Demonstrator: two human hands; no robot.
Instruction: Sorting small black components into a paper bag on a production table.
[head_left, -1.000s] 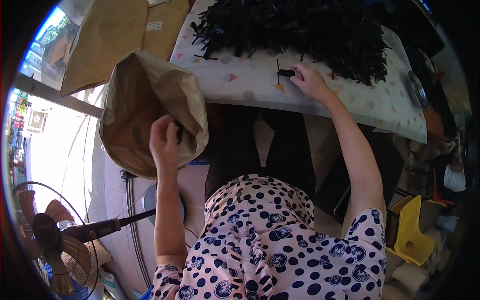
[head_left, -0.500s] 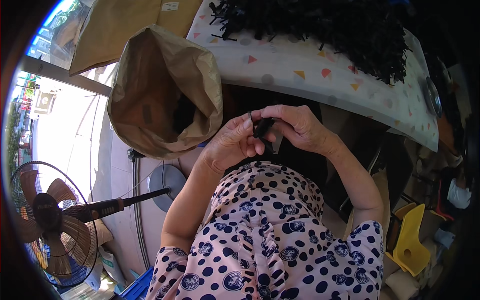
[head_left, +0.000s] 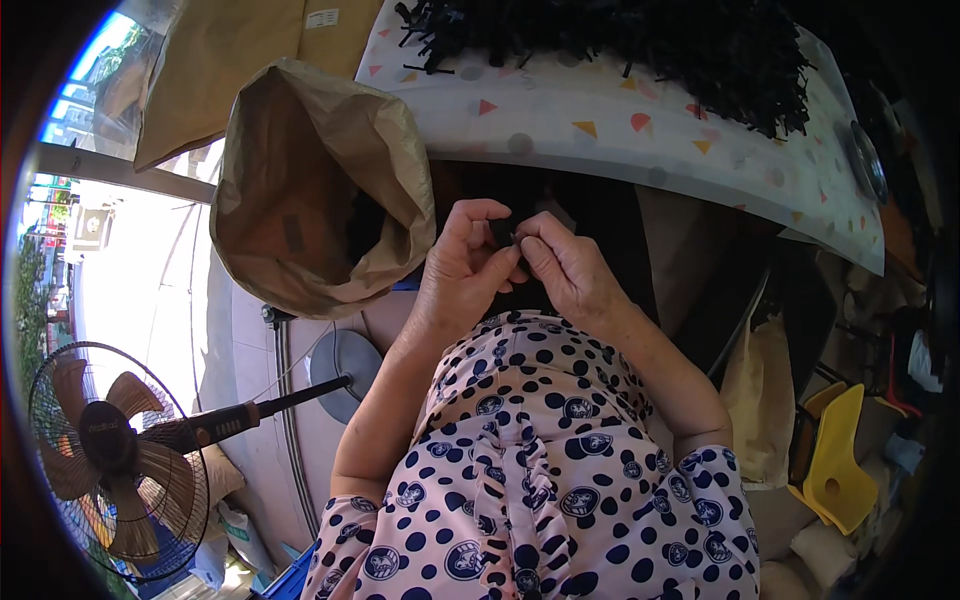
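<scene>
In front of my waist, both hands meet around a small black piece [head_left: 503, 231]. My left hand [head_left: 465, 262] has its fingers curled about the piece, thumb pressed toward it. With thumb and forefinger, my right hand [head_left: 572, 270] pinches at the piece's right side. Much of it is hidden by fingers and blends into the dark background, so its exact kind cannot be told. Left of my hands stands a wide-mouthed brown paper sack [head_left: 290, 180] with something black [head_left: 368, 230] inside. A heap of thin black pieces [head_left: 640, 50] lies on the table beyond.
A patterned white cover [head_left: 560, 135] lies over the table, with a round metallic object [head_left: 868, 160] at its right edge. A standing fan [head_left: 110, 440] is at left. Flat brown sacks [head_left: 225, 70] lean behind. Yellow plastic seats [head_left: 835, 470] and a paper bag [head_left: 757, 400] are at right.
My right hand has come lower and turned, now pinching closer to the left hand. The black piece is less visible between the fingers. The whole view has shifted slightly.
</scene>
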